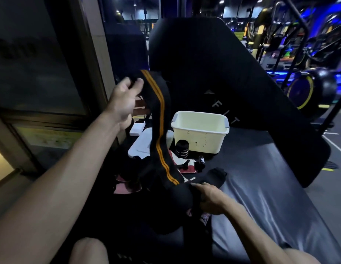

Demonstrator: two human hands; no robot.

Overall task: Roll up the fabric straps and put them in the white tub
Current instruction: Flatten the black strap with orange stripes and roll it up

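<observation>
- The black strap [158, 119] is a long, wide band of dark fabric with two thin orange stripes running side by side along its length.
- Its top end is held up at the left, above the other things; from there it hangs down and curves toward the near centre, where the stripes end in a dark bunched mass of fabric.
- The left hand [124, 101] is raised and pinches the strap's upper end between thumb and fingertips.
- The right hand [211, 199] sits low and near, fingers curled into the bunched lower part of the strap, gripping it.
- The white tub [200, 130] stands upright on the dark padded bench [270, 187], far of the hands and right of the hanging strap; its front wall has dark speckles and its corners have grey handles. Its visible inside looks bare.
- A rolled strap [182, 149], black with pale bands, stands just in front of the tub's near-left corner.
- A white lid [141, 145] lies flat left of the tub, partly behind the hanging strap.
- Red and white fabric [183, 164] lies loose on the bench between the roll and the right hand.
</observation>
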